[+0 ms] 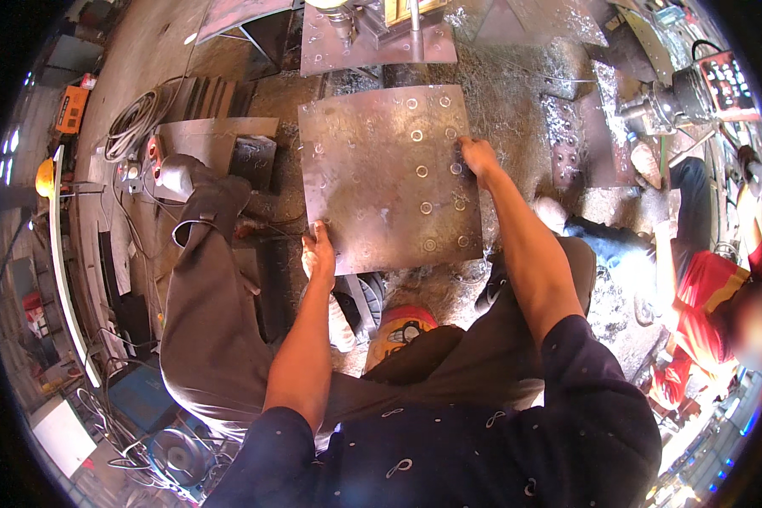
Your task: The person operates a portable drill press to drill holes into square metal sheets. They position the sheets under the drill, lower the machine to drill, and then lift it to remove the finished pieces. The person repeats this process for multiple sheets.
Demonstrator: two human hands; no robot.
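Observation:
Between my two hands is a square grey metal plate [368,182], raised in front of my lap and tilted slightly. Ring-shaped marks run in columns down its right side; whether they are holes or raised rings I cannot tell. My left hand [317,256] grips the lower left edge, thumb on the upper face. Higher up on the right edge, my right hand [479,159] is closed on the plate, its fingers partly hidden beneath. Under the plate's near edge, between my legs, a yellow and red round container [398,334] shows in part.
Ahead stands a drill machine [347,25] on a metal sheet [377,55]. Coiled cable [135,123] and sheet pieces [203,144] lie to the left. On the right, a person in a red shirt [694,330] sits close by, near a perforated plate [567,148] and a dark machine [690,93].

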